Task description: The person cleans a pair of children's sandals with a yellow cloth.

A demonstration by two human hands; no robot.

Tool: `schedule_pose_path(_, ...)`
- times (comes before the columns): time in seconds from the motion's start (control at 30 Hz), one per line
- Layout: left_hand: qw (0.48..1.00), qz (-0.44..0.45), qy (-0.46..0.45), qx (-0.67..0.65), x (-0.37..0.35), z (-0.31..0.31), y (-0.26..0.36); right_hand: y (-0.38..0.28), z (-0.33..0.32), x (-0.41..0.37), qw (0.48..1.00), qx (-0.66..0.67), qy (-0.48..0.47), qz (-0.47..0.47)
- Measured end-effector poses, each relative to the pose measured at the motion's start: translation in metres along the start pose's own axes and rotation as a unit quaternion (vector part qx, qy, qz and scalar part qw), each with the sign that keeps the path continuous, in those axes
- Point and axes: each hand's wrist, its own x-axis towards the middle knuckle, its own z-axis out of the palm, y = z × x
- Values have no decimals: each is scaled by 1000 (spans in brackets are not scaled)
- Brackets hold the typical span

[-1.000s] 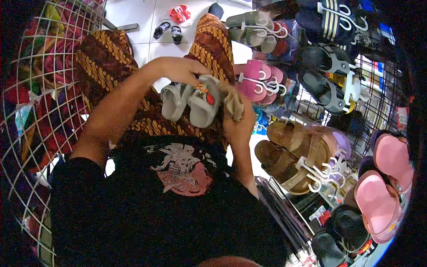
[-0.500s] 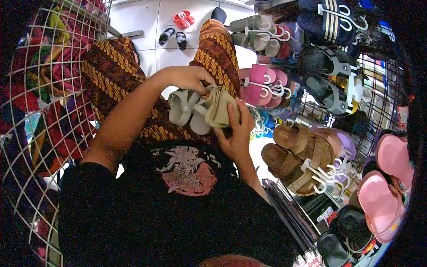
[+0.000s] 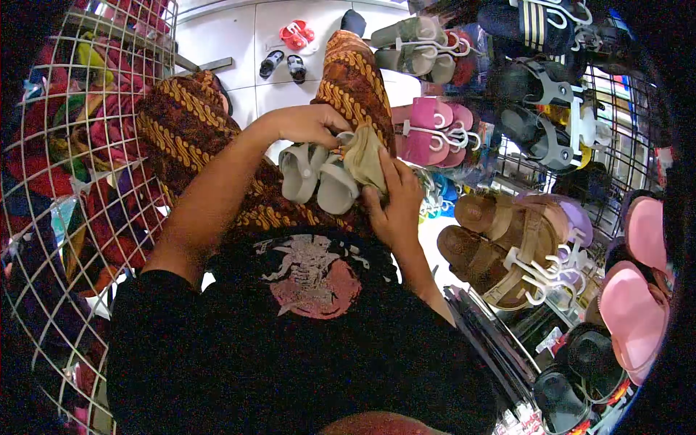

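Observation:
A pair of small light-grey sandals [image 3: 338, 190] rests over my lap, side by side, with the straps facing up. My left hand [image 3: 310, 125] is closed at their far end, its fingertips partly hidden behind the straps and cloth. A folded beige cloth [image 3: 365, 161] lies against the right-hand sandal. My right hand [image 3: 397, 197] grips this cloth from the right, with the thumb on the near side and the fingers along its outer edge.
Sandals on white hooks hang along the right, among them brown sandals [image 3: 493, 243], pink slides [image 3: 428, 130] and pink clogs [image 3: 634, 312]. On the left stands a wire grid [image 3: 80, 174] with colourful fabrics behind. Small black sandals [image 3: 296, 67] and red ones [image 3: 296, 34] lie on the tiled floor.
The cloth has slid up the right-hand sandal and bunched narrower, so more of that sandal shows. My right hand has shifted with it. My left hand keeps its place on the sandals.

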Motion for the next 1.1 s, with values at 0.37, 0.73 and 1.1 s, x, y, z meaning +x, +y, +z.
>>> schedule_pose_path(0.37, 999, 42, 18, 16, 2, -5, -43, -13, 14, 34, 998, 31, 52, -32)
schedule_pose_path(0.73, 974, -123, 14, 192, -4, 10, 18, -2, 1, 65, 994, 87, -61, -2)
schedule_pose_path(1.1, 908, 48, 320, -265, -20, -28, 14, 42, 44, 85, 978, 135, 125, 95)
